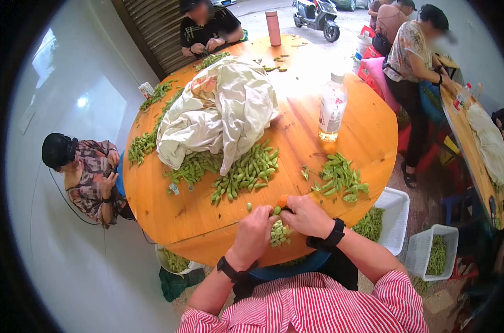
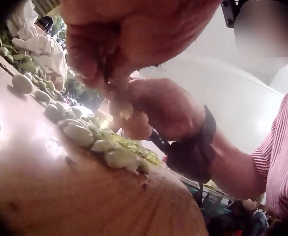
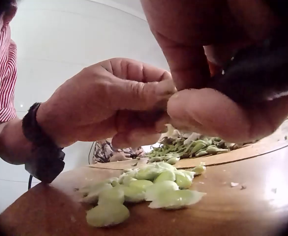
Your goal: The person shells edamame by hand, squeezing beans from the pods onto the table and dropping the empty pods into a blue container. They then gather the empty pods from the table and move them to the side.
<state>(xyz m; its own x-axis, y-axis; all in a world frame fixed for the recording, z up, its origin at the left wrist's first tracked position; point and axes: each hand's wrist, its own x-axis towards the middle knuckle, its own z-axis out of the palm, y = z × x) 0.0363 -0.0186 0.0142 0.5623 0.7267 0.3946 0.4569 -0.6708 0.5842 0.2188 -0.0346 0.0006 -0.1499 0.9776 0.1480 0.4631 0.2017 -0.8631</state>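
Over the near edge of the table my left hand (image 1: 253, 232) and right hand (image 1: 307, 215) meet fingertip to fingertip. Between them shows a small green bean pod (image 1: 277, 210), pinched by the fingers of both hands and mostly hidden in the wrist views. Something orange (image 1: 283, 200) shows at the right fingertips. Right below the hands lies a small heap of shelled green beans (image 3: 149, 187), and a single bean (image 1: 249, 206) sits just beyond the left hand. A pile of unshelled pods (image 1: 340, 177) lies ahead of the right hand.
A bunched white cloth (image 1: 218, 111) covers part of a larger pod pile (image 1: 246, 172). A drink bottle (image 1: 333, 108) and a pink flask (image 1: 273, 28) stand on the round table (image 1: 202, 222). White baskets (image 1: 396, 216) are on the floor at right. Other people sit or stand around.
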